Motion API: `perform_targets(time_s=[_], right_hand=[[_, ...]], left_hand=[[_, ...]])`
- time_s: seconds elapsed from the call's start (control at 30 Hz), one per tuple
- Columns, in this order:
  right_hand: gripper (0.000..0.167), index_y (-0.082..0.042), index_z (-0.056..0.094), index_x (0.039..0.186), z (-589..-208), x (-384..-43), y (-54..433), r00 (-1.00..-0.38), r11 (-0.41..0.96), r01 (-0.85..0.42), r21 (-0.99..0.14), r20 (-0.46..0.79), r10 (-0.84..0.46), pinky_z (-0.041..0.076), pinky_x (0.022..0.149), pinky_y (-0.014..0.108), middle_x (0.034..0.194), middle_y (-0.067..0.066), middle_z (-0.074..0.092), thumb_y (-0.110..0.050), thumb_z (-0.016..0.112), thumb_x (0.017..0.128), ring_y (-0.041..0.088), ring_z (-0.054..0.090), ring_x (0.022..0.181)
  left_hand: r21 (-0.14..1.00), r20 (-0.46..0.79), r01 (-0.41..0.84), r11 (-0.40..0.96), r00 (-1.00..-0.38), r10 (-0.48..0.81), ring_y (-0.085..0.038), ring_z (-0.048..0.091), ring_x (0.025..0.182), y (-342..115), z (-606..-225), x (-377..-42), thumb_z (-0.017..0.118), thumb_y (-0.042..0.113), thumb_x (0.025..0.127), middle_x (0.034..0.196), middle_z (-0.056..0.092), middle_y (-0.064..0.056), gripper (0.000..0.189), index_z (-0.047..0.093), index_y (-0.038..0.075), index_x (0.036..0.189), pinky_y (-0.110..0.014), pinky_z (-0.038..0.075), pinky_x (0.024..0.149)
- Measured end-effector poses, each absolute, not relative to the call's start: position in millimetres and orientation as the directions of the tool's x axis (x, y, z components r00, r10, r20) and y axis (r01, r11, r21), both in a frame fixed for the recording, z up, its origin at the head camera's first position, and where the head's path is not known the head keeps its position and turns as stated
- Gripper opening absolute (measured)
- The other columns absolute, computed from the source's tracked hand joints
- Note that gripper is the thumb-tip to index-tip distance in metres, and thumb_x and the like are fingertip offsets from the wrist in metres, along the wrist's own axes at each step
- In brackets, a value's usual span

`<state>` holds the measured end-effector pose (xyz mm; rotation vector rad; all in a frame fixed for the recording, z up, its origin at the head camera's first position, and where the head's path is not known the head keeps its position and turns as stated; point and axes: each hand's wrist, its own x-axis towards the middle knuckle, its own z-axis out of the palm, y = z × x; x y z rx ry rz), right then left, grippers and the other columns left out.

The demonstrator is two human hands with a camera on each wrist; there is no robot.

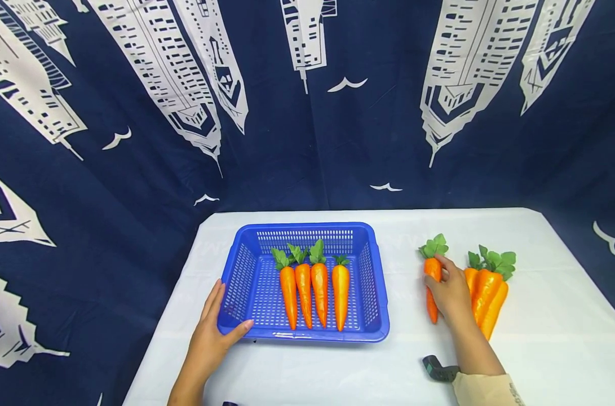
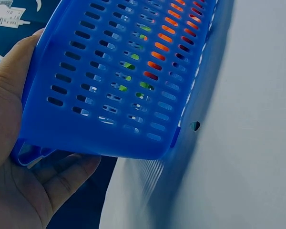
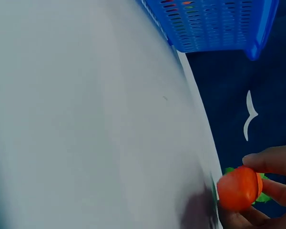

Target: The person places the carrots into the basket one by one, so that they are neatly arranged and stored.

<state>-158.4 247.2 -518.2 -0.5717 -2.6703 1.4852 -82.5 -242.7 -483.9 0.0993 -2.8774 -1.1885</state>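
A blue plastic basket [image 1: 309,336] stands on the table, with several orange carrots [image 1: 319,290] lying side by side in it, green tops toward the back. My left hand [image 1: 211,338] holds its near left corner, thumb over the front rim and fingers along the outer left side. Farther right, my right hand [image 1: 450,287] pinches another carrot [image 3: 238,191] between thumb and fingers. That carrot's leafy top points away from me and its tip toward me. Close beside this hand, a bunch of carrots [image 1: 487,290] lies partly hidden behind the hand and forearm.
A white cloth [image 1: 297,375] covers the table. Behind it hangs a dark blue curtain [image 1: 368,141] printed with white buildings and birds. A black device [image 1: 439,370] sits at the right wrist.
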Motion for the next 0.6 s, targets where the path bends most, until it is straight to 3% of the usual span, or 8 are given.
perform_targets(time_s=[0.33, 0.6], right_hand=[[0.069, -0.013, 0.03, 0.158, -497, -155, 239, -0.94, 0.411, 0.285, -0.866, -0.168, 0.297, 0.046, 0.109, 0.058, 0.158, 0.026, 0.033, -0.028, 0.063, 0.099, 0.047, 0.043, 0.14], [0.069, -0.015, 0.031, 0.157, -472, -153, 231, -0.956, 0.408, 0.217, -0.887, -0.109, 0.271, 0.049, 0.105, 0.06, 0.156, 0.024, 0.036, -0.036, 0.063, 0.099, 0.045, 0.044, 0.138]], left_hand=[[0.702, 0.004, -0.049, 0.71, -0.997, -0.073, -0.038, 0.018, 0.157, -243, -484, -81, 0.08, 0.051, 0.083, 0.172, 0.008, 0.006, 0.105, 0.018, 0.022, 0.163, -0.069, 0.023, 0.119], [0.701, 0.013, -0.04, 0.712, -0.998, -0.068, -0.038, 0.018, 0.157, -244, -485, -82, 0.08, 0.051, 0.083, 0.172, 0.008, 0.007, 0.106, 0.018, 0.023, 0.164, -0.068, 0.024, 0.119]])
